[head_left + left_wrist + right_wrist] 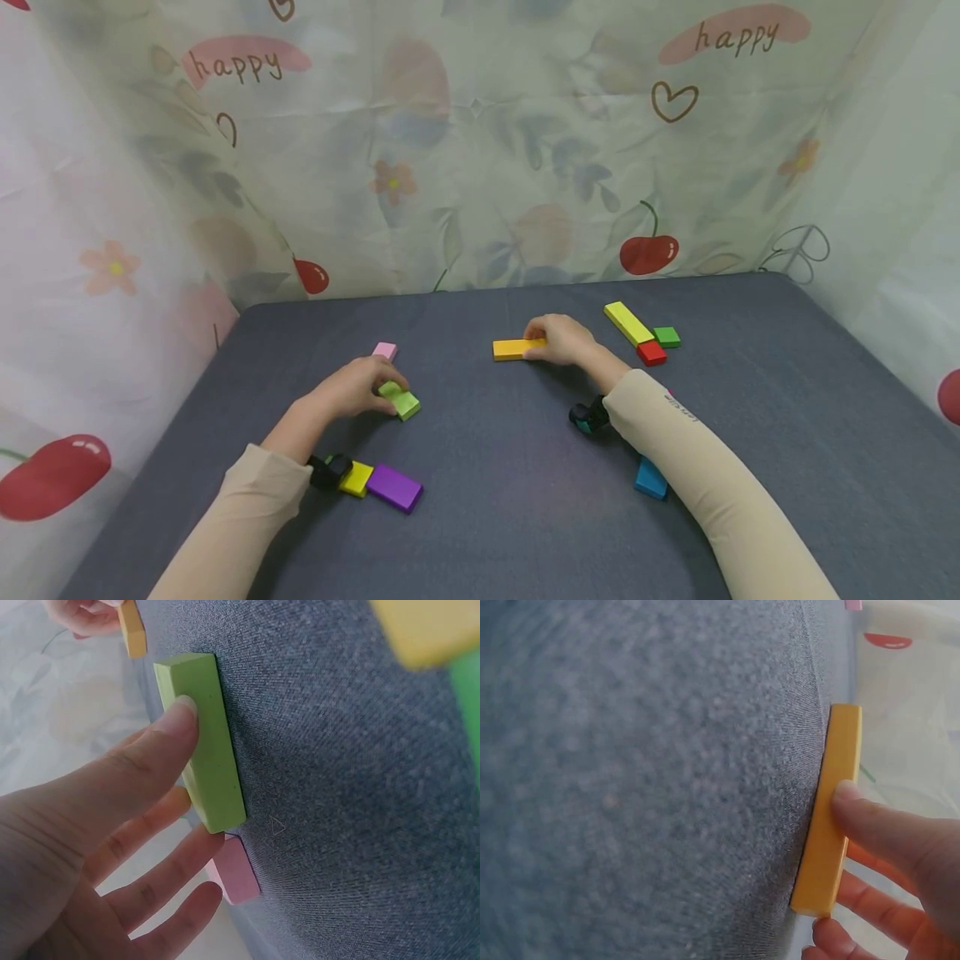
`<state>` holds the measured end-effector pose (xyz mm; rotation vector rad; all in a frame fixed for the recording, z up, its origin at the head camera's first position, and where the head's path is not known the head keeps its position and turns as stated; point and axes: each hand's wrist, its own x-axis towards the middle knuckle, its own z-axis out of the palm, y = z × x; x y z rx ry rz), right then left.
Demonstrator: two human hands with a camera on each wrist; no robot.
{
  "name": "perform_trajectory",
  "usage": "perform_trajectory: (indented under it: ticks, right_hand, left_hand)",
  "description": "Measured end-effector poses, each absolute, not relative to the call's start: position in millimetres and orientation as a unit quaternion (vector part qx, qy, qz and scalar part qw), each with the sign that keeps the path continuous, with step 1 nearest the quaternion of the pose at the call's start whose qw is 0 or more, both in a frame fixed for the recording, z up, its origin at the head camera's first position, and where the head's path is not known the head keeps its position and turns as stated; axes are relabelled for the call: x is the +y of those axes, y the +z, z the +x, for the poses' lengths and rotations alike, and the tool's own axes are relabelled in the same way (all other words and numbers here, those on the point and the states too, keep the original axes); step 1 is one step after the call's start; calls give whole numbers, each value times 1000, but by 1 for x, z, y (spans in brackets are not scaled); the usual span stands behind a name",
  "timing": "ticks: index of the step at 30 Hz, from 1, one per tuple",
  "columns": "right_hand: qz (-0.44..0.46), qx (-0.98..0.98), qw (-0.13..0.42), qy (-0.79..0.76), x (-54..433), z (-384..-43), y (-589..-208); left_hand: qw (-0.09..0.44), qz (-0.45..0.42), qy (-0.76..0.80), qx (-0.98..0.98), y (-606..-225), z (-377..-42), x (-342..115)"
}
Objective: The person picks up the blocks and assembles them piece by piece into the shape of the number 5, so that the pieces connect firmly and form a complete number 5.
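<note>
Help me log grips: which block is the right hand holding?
The long orange block, the only one the right hand pinches; the left hand holds the light-green block.

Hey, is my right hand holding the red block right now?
No, the right hand pinches the orange block, while the red block lies apart from it, beside the long yellow block.

Long orange rectangular block (509,351) partly hidden by right hand (564,340); blue rectangular block (650,480) partly behind beige fabric right sleeve (708,471); sleeve lettering (681,407) illegible
</note>
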<state>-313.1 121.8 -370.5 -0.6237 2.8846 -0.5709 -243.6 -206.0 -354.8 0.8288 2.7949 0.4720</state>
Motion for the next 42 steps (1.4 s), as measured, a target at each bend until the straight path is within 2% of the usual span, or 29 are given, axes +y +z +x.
perform_trajectory:
  ticks: [31, 42]
  right_hand:
    - [-185, 947, 92, -248, 135, -317, -367]
    - [-184, 946, 85, -253, 137, -319, -370]
  left_hand:
    - [124, 246, 157, 948, -355, -247, -205]
    - [78, 248, 144, 955, -351, -248, -201]
